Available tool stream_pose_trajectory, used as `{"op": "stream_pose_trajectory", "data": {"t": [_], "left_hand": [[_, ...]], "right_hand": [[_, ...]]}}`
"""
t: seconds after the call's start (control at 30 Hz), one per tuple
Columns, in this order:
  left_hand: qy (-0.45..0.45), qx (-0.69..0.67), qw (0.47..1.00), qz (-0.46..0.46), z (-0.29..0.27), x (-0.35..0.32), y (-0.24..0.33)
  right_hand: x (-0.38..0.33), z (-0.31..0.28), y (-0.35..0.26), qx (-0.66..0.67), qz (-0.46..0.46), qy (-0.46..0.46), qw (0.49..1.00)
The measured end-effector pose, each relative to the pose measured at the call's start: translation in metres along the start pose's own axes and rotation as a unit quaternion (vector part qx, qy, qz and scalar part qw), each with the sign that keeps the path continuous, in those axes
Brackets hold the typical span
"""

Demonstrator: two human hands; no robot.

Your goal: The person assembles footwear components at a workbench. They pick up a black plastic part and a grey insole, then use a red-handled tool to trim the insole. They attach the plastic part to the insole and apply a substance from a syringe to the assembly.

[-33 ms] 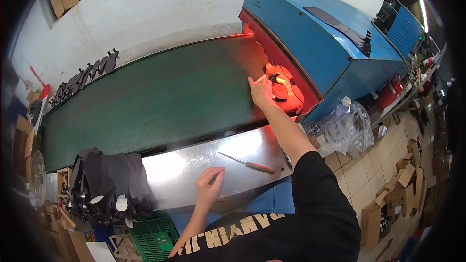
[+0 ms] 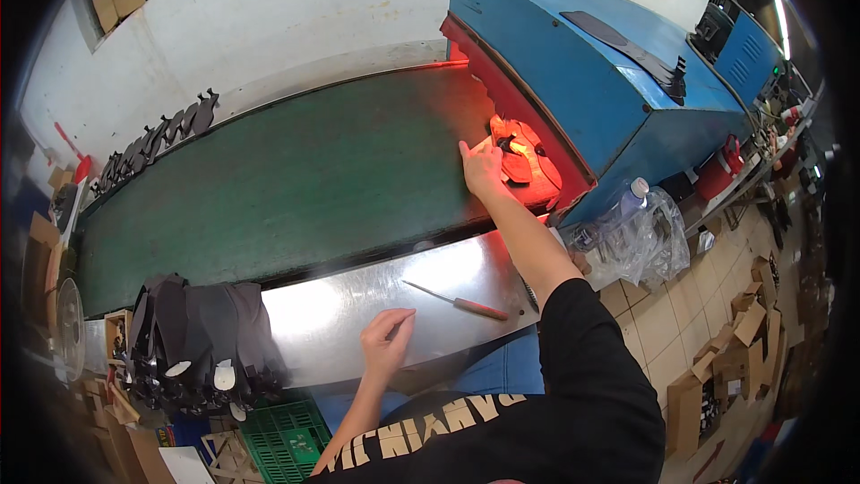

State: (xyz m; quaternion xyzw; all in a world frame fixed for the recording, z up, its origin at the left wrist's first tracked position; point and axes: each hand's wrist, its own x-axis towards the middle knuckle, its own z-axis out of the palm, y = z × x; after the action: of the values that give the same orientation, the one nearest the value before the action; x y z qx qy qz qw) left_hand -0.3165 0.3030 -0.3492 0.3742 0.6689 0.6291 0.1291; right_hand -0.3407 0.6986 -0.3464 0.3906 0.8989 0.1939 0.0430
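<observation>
I am watching my right hand (image 2: 484,166) reaching open-fingered, touching dark pieces (image 2: 518,161) at the blue machine (image 2: 582,81); my left hand (image 2: 387,341) is resting loosely curled on the tabletop (image 2: 340,314), 1 screwdriver (image 2: 461,303) just right of it.

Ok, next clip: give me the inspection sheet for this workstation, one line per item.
Surface: green conveyor belt running into a blue machine whose mouth glows red; a steel shelf lies along the near edge of the belt.
Job's things: dark flat pieces lying at the glowing mouth.
Clutter: red-handled tool on the shelf; stack of dark pieces at its left end; more dark pieces in a row along the belt's far edge.
Grips: right hand flat on the belt, at the dark flat pieces; left hand resting on the shelf, empty.
Cables: nothing seen.
Surroundings: clear bag with bottle, green crate, cardboard boxes on tiled floor.
</observation>
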Motion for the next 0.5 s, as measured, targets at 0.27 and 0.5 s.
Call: {"op": "stream_pose_trajectory", "data": {"t": [0.27,0.5], "left_hand": [[0.015,-0.005,1.000,-0.017,0.003,0.000,-0.001],[0.018,-0.008,1.000,-0.012,0.004,0.002,0.001]], "right_hand": [[0.004,0.010,-0.005,-0.037,0.040,0.016,0.998],[-0.005,-0.006,0.005,0.003,0.056,0.091,0.994]]}}
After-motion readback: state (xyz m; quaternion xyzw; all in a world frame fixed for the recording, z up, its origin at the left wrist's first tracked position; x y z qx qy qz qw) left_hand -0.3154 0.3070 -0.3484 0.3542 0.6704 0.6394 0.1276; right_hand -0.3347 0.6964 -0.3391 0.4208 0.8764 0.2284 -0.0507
